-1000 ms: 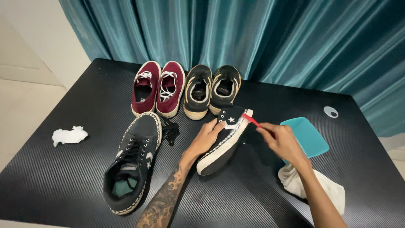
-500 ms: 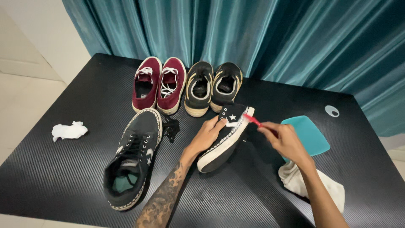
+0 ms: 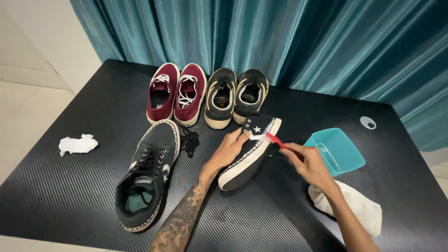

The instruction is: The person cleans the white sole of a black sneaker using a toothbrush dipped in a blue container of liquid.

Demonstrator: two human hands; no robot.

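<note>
Left hand (image 3: 232,148) clamps the black high-top sneaker (image 3: 251,149) on its side at table centre, right hand (image 3: 305,163) pinches a red toothbrush (image 3: 276,139) at its sole edge; teal basin (image 3: 334,150) at 3 o'clock risks an elbow knock, spill.

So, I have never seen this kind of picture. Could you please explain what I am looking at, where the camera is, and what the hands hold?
The camera sits on a person's head and looks down at their own two bare hands; there is no machine. The left hand steadies a black sneaker tipped on its side. The right hand holds a small red brush against its white sole edge. On the black table also lie the matching black sneaker, a maroon pair, a black and tan pair, a teal tub, a white cloth and a crumpled tissue. A teal curtain hangs behind.
</note>
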